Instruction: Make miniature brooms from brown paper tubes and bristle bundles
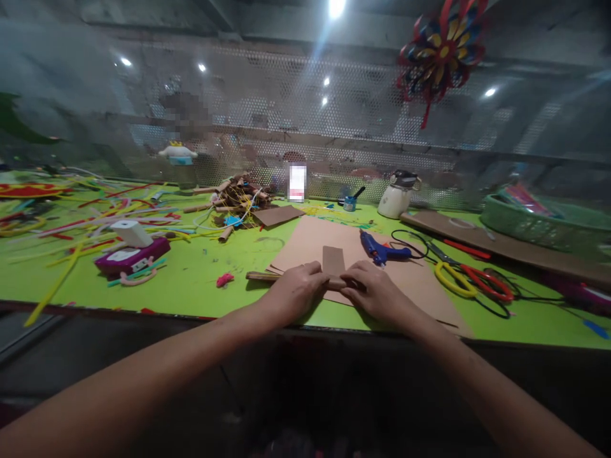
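Observation:
My left hand and my right hand rest side by side near the front edge of the green table. Both have their fingers curled and pressed onto a small brown cardboard strip that stands up between them. A thin rolled cardboard stick runs out to the left from under my left hand. Beneath them lies a large brown cardboard sheet.
A blue glue gun with a black cord lies just behind my right hand. Yellow and red scissors lie to the right. A purple box with a white tape roll, many pipe cleaners and cardboard scraps are at left. A green basket stands far right.

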Demonstrator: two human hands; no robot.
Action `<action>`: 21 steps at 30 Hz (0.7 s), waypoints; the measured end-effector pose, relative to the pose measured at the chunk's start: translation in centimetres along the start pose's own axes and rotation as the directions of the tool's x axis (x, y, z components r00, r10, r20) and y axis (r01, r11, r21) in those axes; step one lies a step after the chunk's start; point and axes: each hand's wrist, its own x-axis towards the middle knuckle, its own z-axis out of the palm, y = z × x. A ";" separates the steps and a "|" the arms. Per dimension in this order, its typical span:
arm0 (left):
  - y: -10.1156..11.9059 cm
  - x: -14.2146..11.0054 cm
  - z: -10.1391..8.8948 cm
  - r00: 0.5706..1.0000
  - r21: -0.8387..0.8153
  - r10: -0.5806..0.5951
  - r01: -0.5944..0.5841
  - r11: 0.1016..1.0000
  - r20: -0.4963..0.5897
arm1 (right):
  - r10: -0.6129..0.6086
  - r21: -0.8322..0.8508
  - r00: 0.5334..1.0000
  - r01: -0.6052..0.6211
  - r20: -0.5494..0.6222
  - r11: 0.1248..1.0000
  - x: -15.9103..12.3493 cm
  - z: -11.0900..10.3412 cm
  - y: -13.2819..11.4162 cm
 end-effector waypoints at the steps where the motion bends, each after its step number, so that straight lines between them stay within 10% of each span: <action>1: 0.0 0.0 0.0 1.000 0.006 -0.003 0.003 1.000 0.003 | 0.004 0.040 1.000 -0.003 -0.013 0.999 0.0 0.0 0.2; 21: 0.0 -0.3 0.1 0.999 -0.124 -0.018 0.014 0.992 -0.037 | 0.021 0.338 1.000 -0.023 0.009 0.941 -0.5 -0.5 0.2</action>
